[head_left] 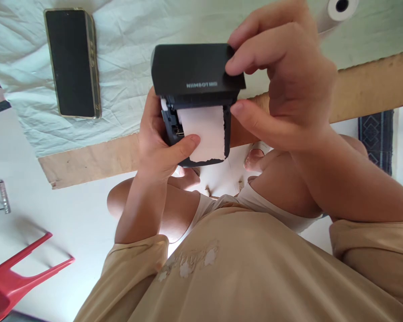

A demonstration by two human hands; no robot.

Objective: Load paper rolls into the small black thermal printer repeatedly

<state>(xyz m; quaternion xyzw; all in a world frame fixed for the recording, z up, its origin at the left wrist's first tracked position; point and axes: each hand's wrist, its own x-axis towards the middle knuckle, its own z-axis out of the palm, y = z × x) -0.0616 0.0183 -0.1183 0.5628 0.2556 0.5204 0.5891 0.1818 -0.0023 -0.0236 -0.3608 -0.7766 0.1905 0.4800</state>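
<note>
The label printer (196,85), a small black unit, is held in the air above the person's lap, near the wooden table edge (366,87). Its lid is raised, and white paper (204,134) shows in the open compartment. The left hand (157,143) wraps the body from the left, thumb resting on the paper. The right hand (285,85) pinches the lid's right corner between fingers and thumb. A phone (74,62) lies far left on the pale cloth (127,44). A red chair (16,277) stands near left.
</note>
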